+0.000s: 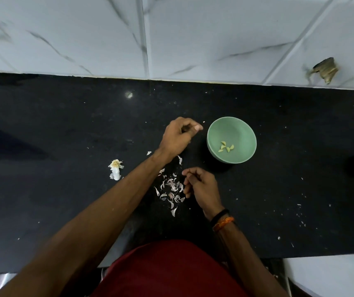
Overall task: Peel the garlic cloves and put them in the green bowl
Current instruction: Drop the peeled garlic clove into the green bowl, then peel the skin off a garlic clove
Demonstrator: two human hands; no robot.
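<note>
The green bowl (239, 127) stands on the black counter right of centre, with several peeled garlic cloves (225, 146) in its bottom. My left hand (178, 136) hovers just left of the bowl, with its fingers curled and its thumb pinched against them. A small pale bit shows at the fingertips, which looks like a garlic clove (198, 127). My right hand (201, 187) rests lower on the counter with loosely curled fingers, and I see nothing in it. It lies beside a heap of garlic peels (171, 190).
The leftover garlic bulb husk (115, 169) lies to the left on the black counter (64, 136). Small peel flecks are scattered over the counter. A white marble-tiled wall (171, 35) rises behind. My red shirt fills the bottom edge.
</note>
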